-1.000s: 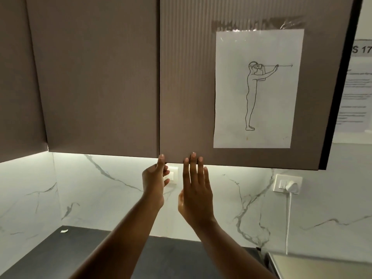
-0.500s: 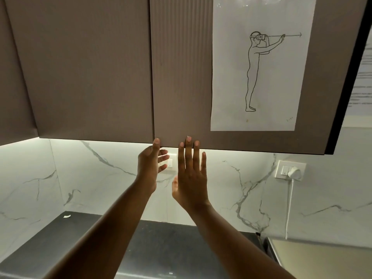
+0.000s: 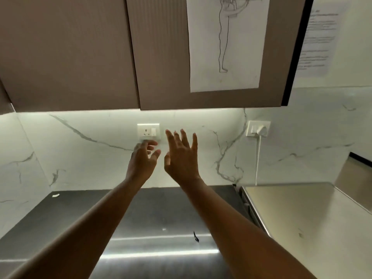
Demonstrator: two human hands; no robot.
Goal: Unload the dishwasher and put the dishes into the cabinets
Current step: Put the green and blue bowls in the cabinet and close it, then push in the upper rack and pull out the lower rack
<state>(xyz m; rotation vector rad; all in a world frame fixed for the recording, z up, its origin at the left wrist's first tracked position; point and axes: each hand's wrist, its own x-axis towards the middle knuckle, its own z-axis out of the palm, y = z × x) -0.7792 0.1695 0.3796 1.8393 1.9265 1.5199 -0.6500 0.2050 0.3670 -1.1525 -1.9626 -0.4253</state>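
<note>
Cabinet door (image 3: 161, 53) hangs upright, shut, above both empty hands.

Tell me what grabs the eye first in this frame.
Two bare hands, left hand and right hand, reach up mid-frame with fingers spread, holding nothing, below the closed brown cabinet doors. A paper sheet with a line drawing of a standing figure is stuck on the right door. Under the cabinets, a lit marble wall carries a white socket.

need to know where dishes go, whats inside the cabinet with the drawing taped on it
Cannot be seen: the cabinet door is shut, covering the inside. Only the taped drawing shows on its front. Both hands are empty below it.
</note>
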